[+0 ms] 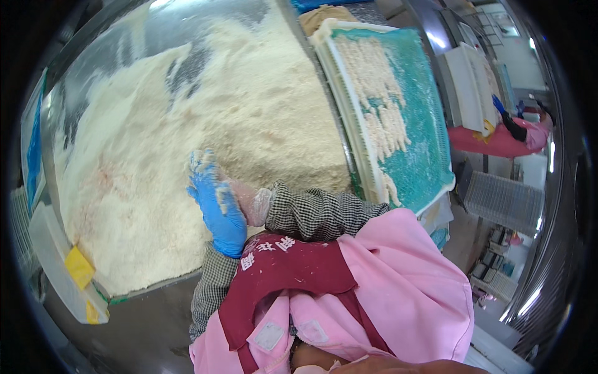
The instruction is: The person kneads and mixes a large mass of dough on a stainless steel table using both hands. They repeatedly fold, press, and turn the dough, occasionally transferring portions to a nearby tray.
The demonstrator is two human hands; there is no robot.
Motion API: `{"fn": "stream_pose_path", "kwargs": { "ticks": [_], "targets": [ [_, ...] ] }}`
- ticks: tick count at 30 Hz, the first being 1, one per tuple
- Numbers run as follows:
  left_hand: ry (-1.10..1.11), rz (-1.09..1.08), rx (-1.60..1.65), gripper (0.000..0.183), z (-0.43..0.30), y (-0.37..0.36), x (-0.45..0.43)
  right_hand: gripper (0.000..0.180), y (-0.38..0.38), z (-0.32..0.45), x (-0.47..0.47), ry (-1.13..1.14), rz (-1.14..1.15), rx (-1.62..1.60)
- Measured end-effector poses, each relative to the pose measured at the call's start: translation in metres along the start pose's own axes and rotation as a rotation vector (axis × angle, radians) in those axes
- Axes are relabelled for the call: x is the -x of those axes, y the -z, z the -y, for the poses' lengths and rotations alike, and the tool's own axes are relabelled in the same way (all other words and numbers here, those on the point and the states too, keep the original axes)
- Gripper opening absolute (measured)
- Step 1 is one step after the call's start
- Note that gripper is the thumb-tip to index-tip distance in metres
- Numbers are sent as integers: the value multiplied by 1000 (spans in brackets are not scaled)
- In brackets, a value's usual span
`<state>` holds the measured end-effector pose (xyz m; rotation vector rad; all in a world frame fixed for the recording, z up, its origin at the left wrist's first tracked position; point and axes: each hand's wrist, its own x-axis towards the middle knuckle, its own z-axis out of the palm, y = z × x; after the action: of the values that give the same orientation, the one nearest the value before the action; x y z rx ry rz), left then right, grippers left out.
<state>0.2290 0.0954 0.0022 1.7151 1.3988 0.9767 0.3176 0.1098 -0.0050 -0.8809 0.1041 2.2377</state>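
My left hand, in a blue glove caked with crumbs, lies against my right hand over the flour-like powder. The right hand wears a thin, pale, see-through glove and is largely covered by the left. Whatever may be between the palms is hidden. A broad heap of cream-coloured powder spreads over a metal worktop, with a darker, clumpy patch just beyond my hands. Pinkish specks show in the powder at the left.
Right of the powder stands a white plastic tray lined with green mesh. Rows of coated strips lie on it. A white plastic board with yellow tape edges the left side. Another person works at the far right, near a grey crate.
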Motion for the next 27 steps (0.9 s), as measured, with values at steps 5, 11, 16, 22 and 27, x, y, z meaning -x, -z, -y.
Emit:
{"fn": "stream_pose_path", "kwargs": {
  "ticks": [5,11,16,22,27],
  "targets": [
    [85,-5,-317,54,26,2,-7,69,20,75,67,180,-34,159],
    [177,96,-507,47,81,25,59,70,79,269,163,820,-446,848],
    [189,169,-594,44,87,21,80,50,129,418,219,850,-1130,1250],
    [196,143,-656,42,82,15,72,55,266,464,215,333,-1161,1801],
    [173,112,-698,42,82,14,66,61,231,444,209,557,-1008,1788]
  ]
}}
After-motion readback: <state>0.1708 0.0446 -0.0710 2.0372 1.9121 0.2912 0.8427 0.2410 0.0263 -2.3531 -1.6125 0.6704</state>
